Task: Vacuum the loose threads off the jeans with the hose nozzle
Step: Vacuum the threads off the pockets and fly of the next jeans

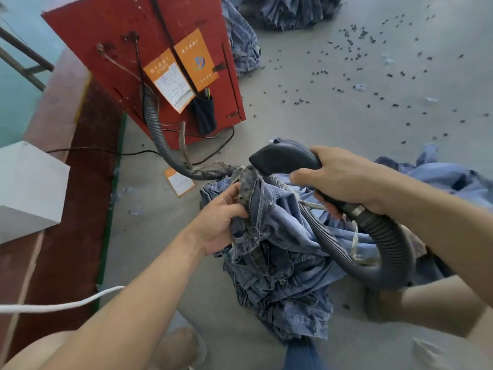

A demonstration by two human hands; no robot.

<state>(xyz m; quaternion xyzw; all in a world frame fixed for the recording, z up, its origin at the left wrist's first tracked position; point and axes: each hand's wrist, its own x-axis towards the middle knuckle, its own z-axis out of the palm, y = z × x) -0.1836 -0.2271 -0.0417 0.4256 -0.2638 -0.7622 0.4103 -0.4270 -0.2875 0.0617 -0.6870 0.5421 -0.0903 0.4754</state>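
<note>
A pair of blue jeans (282, 263) hangs bunched over the concrete floor in the middle of the view. My left hand (221, 220) grips the jeans near the waistband, fingers curled into the fabric. My right hand (344, 180) grips the handle of the black hose nozzle (280, 157). The nozzle's wide mouth points left and sits just above the raised waistband edge, close to touching it. A grey ribbed hose (384, 244) loops down from the handle under my right forearm.
The hose runs on to a red wooden box (149, 28) at the back left, with orange tags (170, 81) pinned on it. More jeans lie piled at the top (288, 12) and right (450, 177). Dark thread bits litter the floor (373, 84). A white cable (61, 305) crosses lower left.
</note>
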